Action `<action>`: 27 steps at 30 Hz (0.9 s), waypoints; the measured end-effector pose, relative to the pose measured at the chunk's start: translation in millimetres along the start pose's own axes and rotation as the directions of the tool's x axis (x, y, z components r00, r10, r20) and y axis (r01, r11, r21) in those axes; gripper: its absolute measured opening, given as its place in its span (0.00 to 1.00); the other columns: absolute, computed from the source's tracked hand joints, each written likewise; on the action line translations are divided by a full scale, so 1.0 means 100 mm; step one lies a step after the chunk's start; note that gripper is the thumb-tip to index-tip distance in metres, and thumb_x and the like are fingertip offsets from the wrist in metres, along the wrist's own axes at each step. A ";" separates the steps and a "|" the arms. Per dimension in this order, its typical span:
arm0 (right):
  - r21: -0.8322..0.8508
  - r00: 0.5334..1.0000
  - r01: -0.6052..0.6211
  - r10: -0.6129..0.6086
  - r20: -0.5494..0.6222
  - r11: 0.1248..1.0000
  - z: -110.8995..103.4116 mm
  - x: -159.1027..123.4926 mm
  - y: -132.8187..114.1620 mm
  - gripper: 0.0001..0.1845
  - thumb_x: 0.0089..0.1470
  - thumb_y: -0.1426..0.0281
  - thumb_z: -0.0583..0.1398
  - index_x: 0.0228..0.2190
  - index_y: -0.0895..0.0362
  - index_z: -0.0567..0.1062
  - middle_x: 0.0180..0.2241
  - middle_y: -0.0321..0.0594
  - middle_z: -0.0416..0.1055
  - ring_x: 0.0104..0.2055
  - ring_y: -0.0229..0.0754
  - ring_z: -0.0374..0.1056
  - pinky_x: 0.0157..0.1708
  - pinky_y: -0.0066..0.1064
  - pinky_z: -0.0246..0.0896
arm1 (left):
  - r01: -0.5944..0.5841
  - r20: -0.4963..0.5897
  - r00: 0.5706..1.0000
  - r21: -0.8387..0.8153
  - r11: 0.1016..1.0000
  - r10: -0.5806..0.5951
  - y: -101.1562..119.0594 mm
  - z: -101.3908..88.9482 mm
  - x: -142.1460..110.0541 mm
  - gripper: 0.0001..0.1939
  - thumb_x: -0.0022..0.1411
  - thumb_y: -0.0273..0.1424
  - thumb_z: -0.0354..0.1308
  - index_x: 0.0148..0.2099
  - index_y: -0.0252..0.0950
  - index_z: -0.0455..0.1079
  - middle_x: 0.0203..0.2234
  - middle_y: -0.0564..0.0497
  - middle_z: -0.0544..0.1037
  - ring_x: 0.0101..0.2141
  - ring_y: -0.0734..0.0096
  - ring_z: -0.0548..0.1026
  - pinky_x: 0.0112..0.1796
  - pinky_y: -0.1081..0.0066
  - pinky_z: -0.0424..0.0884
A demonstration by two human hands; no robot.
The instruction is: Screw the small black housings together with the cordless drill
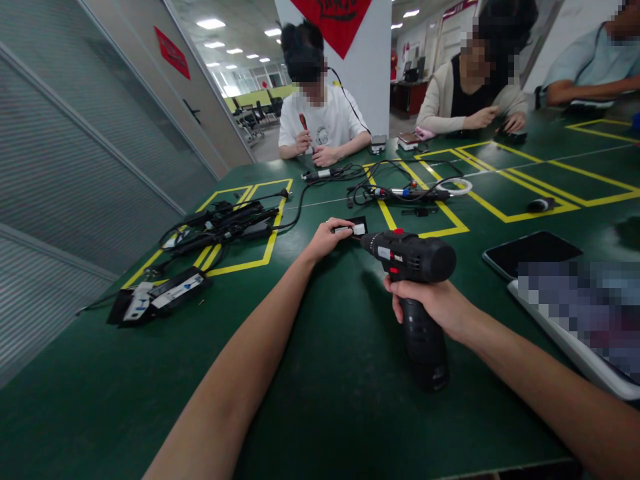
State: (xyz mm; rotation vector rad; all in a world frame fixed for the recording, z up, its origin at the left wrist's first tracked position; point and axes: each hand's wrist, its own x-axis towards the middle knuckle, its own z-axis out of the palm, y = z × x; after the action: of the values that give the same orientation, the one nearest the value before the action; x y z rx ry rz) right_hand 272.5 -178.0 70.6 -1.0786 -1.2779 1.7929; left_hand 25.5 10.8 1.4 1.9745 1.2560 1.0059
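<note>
My right hand (435,303) is wrapped round the handle of a black cordless drill (417,255) with red details. The drill points forward and left, its chuck near my left hand (327,239). With closed fingers, my left hand steadies a small black piece with a white label (358,229) on the green table. The drill's tip comes up to this piece; whether it touches a screw is too small to make out.
Black cables and adapters (230,223) lie to the left, beside a labelled black part (180,290). More cables (400,193) lie ahead. A phone (533,253) and a pale-edged device (575,333) rest on the right. Across the table (320,400), a person (323,127) holds a screwdriver; other people sit rightward.
</note>
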 end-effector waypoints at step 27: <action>-0.007 1.000 -0.008 0.008 -0.006 1.000 0.01 -0.01 -0.02 0.08 0.51 0.65 0.61 0.32 0.56 0.71 0.18 0.36 0.69 0.21 0.39 0.64 0.25 0.32 0.57 | -0.015 0.010 1.000 0.044 0.999 0.015 0.04 -0.01 -0.02 0.19 0.56 0.41 0.60 0.48 0.40 0.76 0.47 0.48 0.76 0.49 0.62 0.72 0.55 0.63 0.65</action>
State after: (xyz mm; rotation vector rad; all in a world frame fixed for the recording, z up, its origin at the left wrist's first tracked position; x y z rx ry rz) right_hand 271.9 -178.7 73.4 -1.0943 -1.2791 1.7909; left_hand 26.2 7.8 4.6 2.0224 1.2698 0.9828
